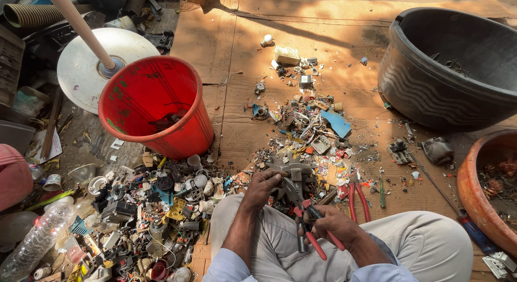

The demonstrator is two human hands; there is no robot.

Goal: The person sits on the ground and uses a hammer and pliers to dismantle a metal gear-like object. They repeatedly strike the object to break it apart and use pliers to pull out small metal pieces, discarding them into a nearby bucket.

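Over the lap, right hand (pixel 331 224) gripping red-handled pliers (pixel 309 223), left hand (pixel 264 186) pinching what looks like a grey metal part (pixel 292 169), scrap pile (pixel 312 126) on cardboard (pixel 242 45), red bucket (pixel 156 104) nearby

Single head-worn view, looking steeply down and forward over the seated person's lap. Close to the hands at bottom centre; flattened brown cardboard sheets (pixel 301 50) on the ground fill the upper frame. Round red plastic bucket (pixel 156 107) stands left, wide dark plastic tub (pixel 425 93) right.
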